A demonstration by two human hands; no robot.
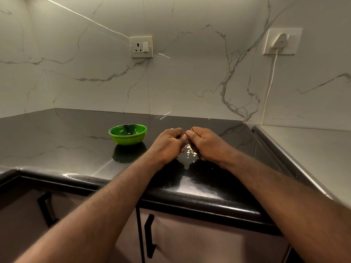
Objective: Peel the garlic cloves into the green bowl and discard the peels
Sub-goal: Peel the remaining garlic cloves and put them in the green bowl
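A small green bowl (127, 134) stands on the black counter, left of my hands. My left hand (169, 143) and my right hand (204, 142) are held together just above the counter, fingers curled, thumbs nearly touching. They pinch something small between them, most likely a garlic clove, but it is hidden by the fingers. Pale garlic peel scraps (189, 151) lie on the counter right under the gap between the hands. What the bowl holds cannot be made out.
The black counter (66, 145) runs back to a marble wall with a socket (141, 46). A plug and white cable (269, 80) hang at the right above a steel surface (307, 149). Cabinet doors with black handles (150, 236) lie below the counter's front edge.
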